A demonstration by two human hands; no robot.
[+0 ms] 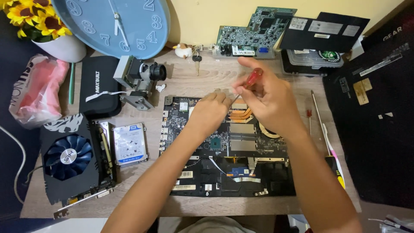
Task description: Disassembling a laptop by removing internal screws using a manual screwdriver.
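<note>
An opened laptop base (224,172) lies on the wooden desk, its dark motherboard, copper heat pipes (240,114) and grey plates exposed. My right hand (267,99) grips a red-handled screwdriver (252,79), its shaft slanting down to the board's upper middle. My left hand (210,113) rests on the board just left of the tip, fingers curled near a small part that I cannot make out.
A graphics card with a blue fan (71,157), a hard drive (129,143), a black pouch (100,86) and a small camera module (140,80) lie to the left. A green circuit board (254,30) leans at the back. Two screwdrivers (321,121) lie right.
</note>
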